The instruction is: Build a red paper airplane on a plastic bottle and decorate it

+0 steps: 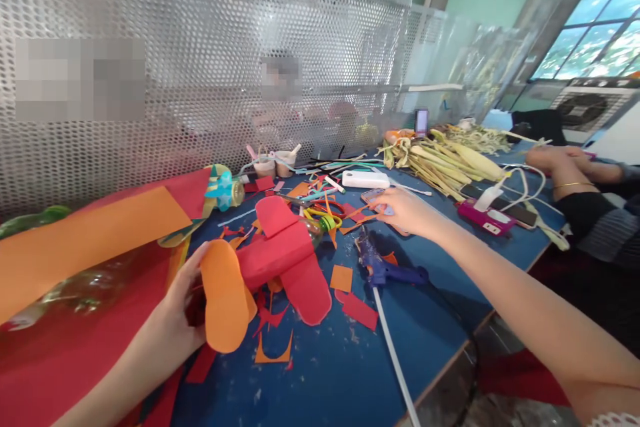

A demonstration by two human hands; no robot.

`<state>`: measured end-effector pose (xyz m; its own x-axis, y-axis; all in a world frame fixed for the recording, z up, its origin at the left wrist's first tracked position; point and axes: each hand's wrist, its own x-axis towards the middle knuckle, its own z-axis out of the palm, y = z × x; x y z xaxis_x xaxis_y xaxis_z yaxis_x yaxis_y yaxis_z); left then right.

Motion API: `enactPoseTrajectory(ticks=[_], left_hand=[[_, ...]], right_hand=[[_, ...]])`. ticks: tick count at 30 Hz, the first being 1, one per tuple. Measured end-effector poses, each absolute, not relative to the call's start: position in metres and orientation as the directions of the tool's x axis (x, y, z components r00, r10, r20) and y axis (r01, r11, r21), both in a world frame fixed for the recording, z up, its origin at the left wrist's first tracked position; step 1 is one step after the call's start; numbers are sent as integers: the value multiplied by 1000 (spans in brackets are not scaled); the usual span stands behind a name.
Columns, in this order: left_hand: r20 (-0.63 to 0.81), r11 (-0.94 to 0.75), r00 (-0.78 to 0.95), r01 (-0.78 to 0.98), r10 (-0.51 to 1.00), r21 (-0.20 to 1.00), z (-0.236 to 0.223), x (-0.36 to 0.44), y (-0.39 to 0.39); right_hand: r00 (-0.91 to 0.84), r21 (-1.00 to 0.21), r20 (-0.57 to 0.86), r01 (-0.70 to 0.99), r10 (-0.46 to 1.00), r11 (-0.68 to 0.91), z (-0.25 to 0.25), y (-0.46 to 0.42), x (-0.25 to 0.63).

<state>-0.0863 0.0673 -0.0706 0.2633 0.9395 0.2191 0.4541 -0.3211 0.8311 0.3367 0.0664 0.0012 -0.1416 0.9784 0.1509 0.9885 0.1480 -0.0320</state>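
My left hand [187,303] is closed around the tail end of a toy plane [275,257], a bottle wrapped in red foam sheet with red wings. Two orange rounded pieces [225,297] stand at its tail, and the green bottle cap [327,221] forms the nose. Across the table, my right hand [403,210] has its fingertips together at a thin orange strip [367,219], over a phone [377,200]. Between the hands and nearer to me lies a blue glue gun [383,267] with a long white glue stick [393,347] sticking out of its back.
Red and orange scraps [360,310] litter the blue table [320,380]. Orange sheet [100,233] and clear bottles lie left. Small cups [286,163], a white device [365,179], dried husks [450,160] and a purple power strip [487,217] stand farther off. A person's arm [565,170] rests right.
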Motion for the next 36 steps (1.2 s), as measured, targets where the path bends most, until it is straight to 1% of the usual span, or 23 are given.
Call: enactPoseTrajectory(ticks=[4, 8, 13, 16, 19, 22, 25, 27, 32, 34, 36], left_hand=[[219, -316, 253, 460, 943, 830, -67, -86, 67], [216, -309, 244, 458, 945, 834, -61, -83, 64], [218, -295, 217, 443, 952, 847, -52, -73, 53], [228, -296, 200, 449, 953, 843, -48, -69, 49], [236, -301, 194, 454, 952, 839, -47, -67, 49], [235, -296, 188, 455, 954, 839, -47, -67, 49], [231, -290, 183, 447, 955, 846, -47, -67, 48], [228, -283, 175, 442, 958, 851, -46, -66, 48], [220, -277, 181, 421, 959, 864, -48, -67, 50], [215, -279, 195, 411, 957, 868, -50, -69, 52], [209, -281, 212, 406, 955, 870, -52, -72, 56]], right_hand=[[-215, 39, 93, 976, 972, 212, -12, 81, 328], [-209, 47, 84, 977, 974, 206, -9, 100, 316], [-144, -12, 193, 989, 971, 148, 12, 134, 293], [-92, -74, 267, 991, 959, 115, 22, 156, 282], [-89, -149, 275, 980, 957, 134, 24, 170, 278], [-139, -210, 204, 961, 969, 182, 22, 170, 281], [-183, -227, 97, 953, 978, 201, 19, 157, 289], [-197, -210, 10, 958, 980, 194, 18, 145, 295], [-180, -124, -214, 980, 960, 156, 13, 118, 300], [-166, -97, -265, 985, 950, 145, 10, 112, 297], [-154, -79, -278, 987, 948, 137, 8, 111, 295]])
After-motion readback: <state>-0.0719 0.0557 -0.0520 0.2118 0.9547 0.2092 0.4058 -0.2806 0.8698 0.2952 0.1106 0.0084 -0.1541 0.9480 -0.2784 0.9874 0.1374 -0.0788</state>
